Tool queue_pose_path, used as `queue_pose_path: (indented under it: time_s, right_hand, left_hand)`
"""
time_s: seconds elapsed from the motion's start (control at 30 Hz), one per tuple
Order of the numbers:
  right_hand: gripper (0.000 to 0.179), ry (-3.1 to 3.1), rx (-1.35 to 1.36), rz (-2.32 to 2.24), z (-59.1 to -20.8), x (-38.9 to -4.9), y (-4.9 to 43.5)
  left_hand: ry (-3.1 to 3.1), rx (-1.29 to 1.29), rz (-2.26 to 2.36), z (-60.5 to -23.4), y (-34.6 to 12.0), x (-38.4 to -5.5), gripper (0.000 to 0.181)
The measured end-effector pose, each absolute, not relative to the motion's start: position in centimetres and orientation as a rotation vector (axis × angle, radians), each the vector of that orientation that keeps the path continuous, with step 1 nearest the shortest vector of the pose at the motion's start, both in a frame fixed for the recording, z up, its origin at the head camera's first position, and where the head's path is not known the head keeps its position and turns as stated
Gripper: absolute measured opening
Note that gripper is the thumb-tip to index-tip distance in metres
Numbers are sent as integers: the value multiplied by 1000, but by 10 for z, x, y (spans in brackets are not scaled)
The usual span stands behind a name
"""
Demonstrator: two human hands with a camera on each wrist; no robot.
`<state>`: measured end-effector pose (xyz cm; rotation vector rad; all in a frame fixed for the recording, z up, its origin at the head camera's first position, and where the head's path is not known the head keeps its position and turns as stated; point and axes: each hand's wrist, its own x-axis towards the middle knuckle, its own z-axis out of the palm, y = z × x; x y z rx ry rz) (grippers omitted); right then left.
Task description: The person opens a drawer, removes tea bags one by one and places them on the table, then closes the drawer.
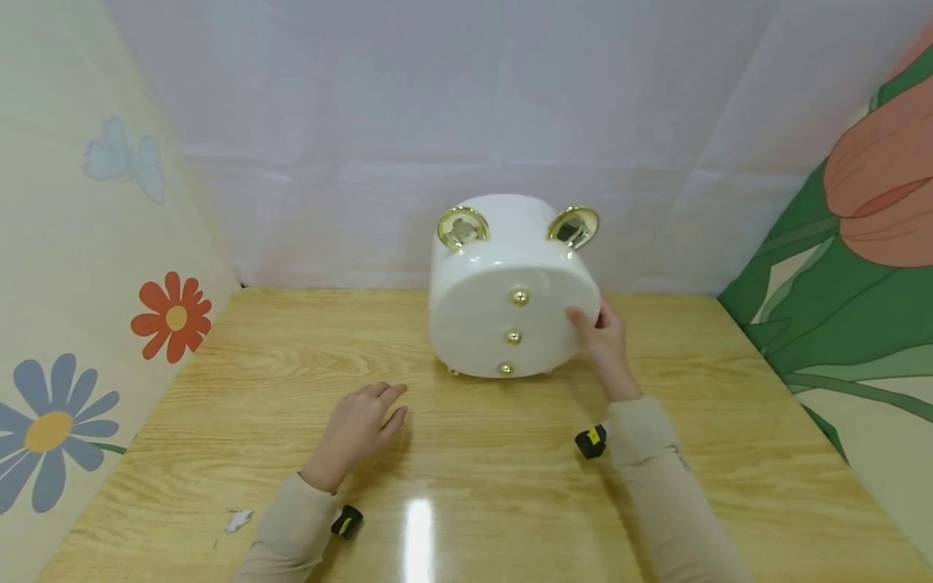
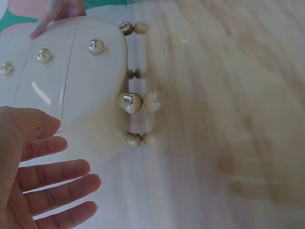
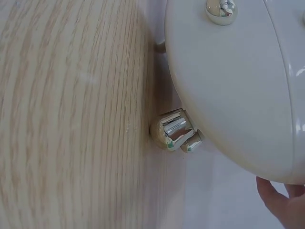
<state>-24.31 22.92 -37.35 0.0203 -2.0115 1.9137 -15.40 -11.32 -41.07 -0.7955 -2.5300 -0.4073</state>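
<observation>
A glossy white rounded storage box (image 1: pixel 481 316) stands at the back middle of the table, with two gold ears on top. Three gold knobs (image 2: pixel 44 56) run down its front, and thin seams cross between them. Gold ball feet (image 2: pixel 130 101) hold its underside just over the wood. My right hand (image 1: pixel 603 344) grips the box's right side, thumb on the front face and fingers around the edge; part of those fingers is hidden behind it. My left hand (image 1: pixel 360 429) hovers over the table left of the box, holding nothing, its fingers spread apart in the left wrist view.
The wooden table (image 1: pixel 219 405) meets a white cloth backdrop (image 1: pixel 328 202) behind the box. Flower-patterned panels (image 1: pixel 860 324) flank both sides. A white scrap (image 1: pixel 238 520) lies at the front left. Black wrist devices (image 1: pixel 590 442) sit beside each sleeve.
</observation>
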Motion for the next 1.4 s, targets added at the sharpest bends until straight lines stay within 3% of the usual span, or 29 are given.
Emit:
queue_pose_path:
  time_s: [0.43,0.87,1.0,1.13,1.2,1.33,1.4]
  right_hand:
    - [48,-2010,86,1886,-374,-244,213]
    - [53,-2055,118,1889,-374,-244,213]
    - [52,-2074,147,1870,-370,-243,217]
    - [55,-2127,145,1794,-363,-239,221]
    - [59,-2159,126,1737,-360,-236,222]
    - [68,-2125,147,1580,-353,-225,223]
    - [68,-2056,176,1475,-349,-218,222]
  left_hand:
    - [-2488,-674,-614,-405,-126,-169,25]
    - [-2169,-200,-1927,-391,-94,-234,39]
    - [-1823,-131,-2267,-418,-82,-269,40]
    - [-1805,0,-2281,-427,-69,-287,42]
    - [-1899,83,-2231,-404,-60,-273,42]
    - [-1880,46,-2158,-393,-51,-264,41]
    - [-1786,-41,-2163,-407,-50,-275,40]
